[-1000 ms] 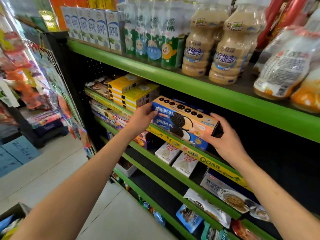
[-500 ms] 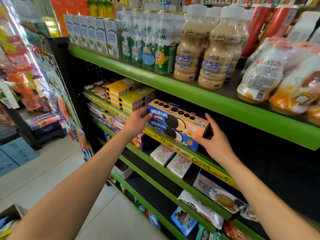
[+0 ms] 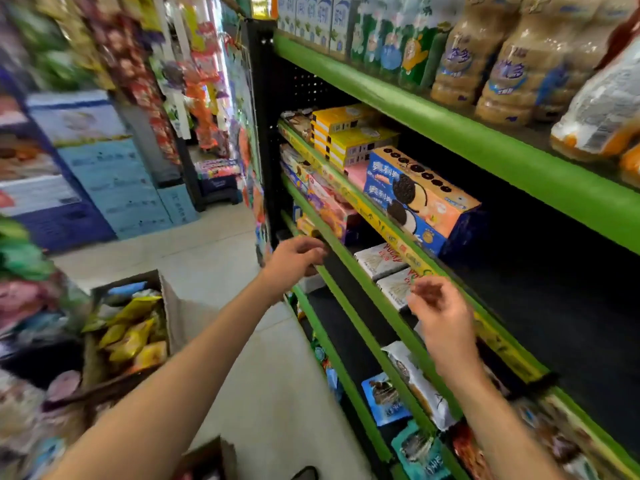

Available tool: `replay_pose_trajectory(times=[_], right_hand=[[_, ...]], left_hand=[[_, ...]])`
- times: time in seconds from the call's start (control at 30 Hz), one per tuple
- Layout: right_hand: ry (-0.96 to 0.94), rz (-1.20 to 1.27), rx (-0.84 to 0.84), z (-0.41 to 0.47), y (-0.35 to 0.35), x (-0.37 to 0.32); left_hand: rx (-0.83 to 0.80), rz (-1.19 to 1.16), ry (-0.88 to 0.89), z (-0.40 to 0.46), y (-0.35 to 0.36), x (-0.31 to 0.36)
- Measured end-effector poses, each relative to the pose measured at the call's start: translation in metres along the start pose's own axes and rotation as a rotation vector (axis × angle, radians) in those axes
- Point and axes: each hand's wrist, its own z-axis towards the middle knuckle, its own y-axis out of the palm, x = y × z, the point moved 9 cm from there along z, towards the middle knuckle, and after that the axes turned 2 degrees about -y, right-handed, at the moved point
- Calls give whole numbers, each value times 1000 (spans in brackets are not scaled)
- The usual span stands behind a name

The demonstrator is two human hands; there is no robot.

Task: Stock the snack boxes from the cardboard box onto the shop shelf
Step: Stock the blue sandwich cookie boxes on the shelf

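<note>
Shelf (image 3: 391,233) edged in green and yellow, taken here as the landmark for all positions. Cookie box (image 3: 415,194), blue and orange with sandwich-cookie artwork, stands on this shelf just right of a stack of yellow boxes (image 3: 349,136), its front face close behind the shelf lip; no hand touches it. Left hand (image 3: 294,259) hangs below and to the left of the shelf, in front of the lower green rail, fingers loosely curled and holding nothing. Right hand (image 3: 440,313) hovers below the shelf in front of the white stick-snack boxes (image 3: 384,261), fingers relaxed and apart, likewise empty. Cardboard box (image 3: 128,334) sits on the floor well left of and below the shelf, open, with yellow packets visible inside.

Judgement: one box appears placed, and the next step is likely a reach back to the cardboard box for further stock.

Risks: the cookie box looks to sit near the shelf lip, so a passing forearm could nudge it forward and tip it off. The right hand, being close to the stick-snack boxes, might knock them askew. Strong blur at the left of the view suggests quick head motion; a hasty reach into the cardboard box could catch its raised flap.
</note>
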Motion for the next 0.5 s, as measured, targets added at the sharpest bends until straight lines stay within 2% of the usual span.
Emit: replay_pose_trajectory(times=[0.2,0.4,0.5], right_hand=[[79,26,-390,-79,81,55],[295,-38,-812,-221,175,131],[369,-75,-943,-287,205,149]], left_hand=[[260,-164,-261,-175,-28,-127],[557,-164,-609,-403,-58,-254],[689,-194,-753,-497,-64,-303]])
